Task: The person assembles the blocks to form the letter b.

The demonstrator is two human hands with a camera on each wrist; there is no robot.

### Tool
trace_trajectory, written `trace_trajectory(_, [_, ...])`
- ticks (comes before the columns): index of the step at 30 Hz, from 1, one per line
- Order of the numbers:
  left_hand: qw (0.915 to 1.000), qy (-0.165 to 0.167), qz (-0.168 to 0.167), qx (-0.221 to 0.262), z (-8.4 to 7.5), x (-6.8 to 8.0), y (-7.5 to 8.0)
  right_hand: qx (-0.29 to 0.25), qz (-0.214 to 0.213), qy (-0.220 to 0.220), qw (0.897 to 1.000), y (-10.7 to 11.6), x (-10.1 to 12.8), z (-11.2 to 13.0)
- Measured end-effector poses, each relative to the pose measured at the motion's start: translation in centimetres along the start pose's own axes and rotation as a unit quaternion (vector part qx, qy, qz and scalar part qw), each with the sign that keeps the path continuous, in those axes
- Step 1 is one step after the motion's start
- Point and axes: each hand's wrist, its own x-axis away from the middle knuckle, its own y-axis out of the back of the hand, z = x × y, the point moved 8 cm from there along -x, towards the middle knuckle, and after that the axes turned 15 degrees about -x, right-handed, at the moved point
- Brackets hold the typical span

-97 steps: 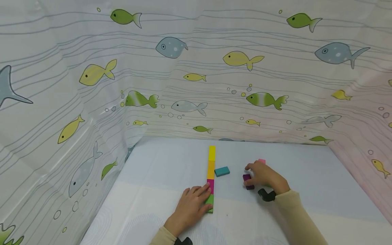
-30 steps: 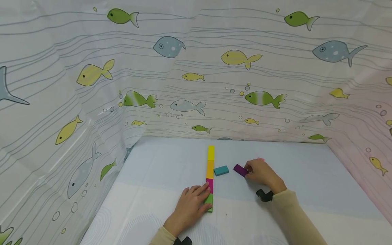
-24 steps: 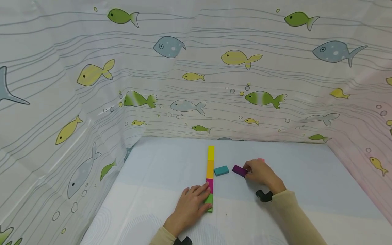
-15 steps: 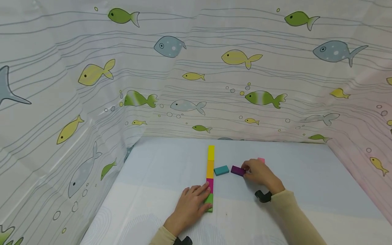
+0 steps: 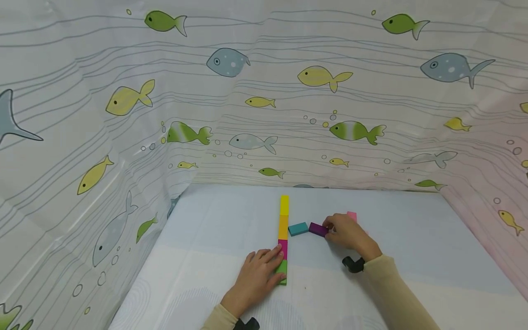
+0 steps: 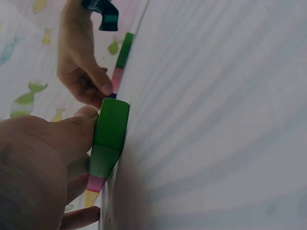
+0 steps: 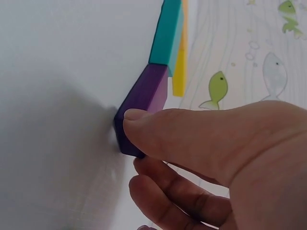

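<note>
In the head view, yellow (image 5: 284, 205), orange (image 5: 283, 227), magenta (image 5: 282, 247) and green (image 5: 283, 268) blocks form a straight row running away from the person. My left hand (image 5: 255, 279) rests along the row's left side, fingertips at the magenta block and thumb on the green one. A teal block (image 5: 298, 228) lies to the right of the row, slightly angled, its left end at the orange block. My right hand (image 5: 350, 233) pinches the right end of a purple block (image 7: 144, 93) between thumb and fingers. The purple block's other end meets the teal block.
A pink block (image 5: 352, 215) lies behind my right hand, partly hidden. In the left wrist view a dark green block (image 6: 125, 50) shows beyond the right hand. A fish-patterned curtain (image 5: 288, 110) surrounds the pale table (image 5: 222, 220) at the back and sides.
My right hand has taken hold of the purple block, turned it sideways and slid it left to the teal block. The left hand has stayed in place.
</note>
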Motion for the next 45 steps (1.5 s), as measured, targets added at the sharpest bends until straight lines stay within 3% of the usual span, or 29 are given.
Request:
trace_trajectory(38, [1.0000,0.000,0.003,0.002,0.0,-0.1,0.1,-0.023,0.013,-0.012,1.000,0.1,0.3,0.2])
trace_trajectory(42, [1.0000,0.001,0.005,0.002,0.0,-0.1,0.1,-0.034,0.007,-0.020,0.999,1.0,0.3,-0.5])
trace_trajectory(45, [1.0000,0.002,0.008,0.002,0.1,-0.1,0.1,-0.033,-0.011,-0.018,0.999,2.8,0.6,-1.4])
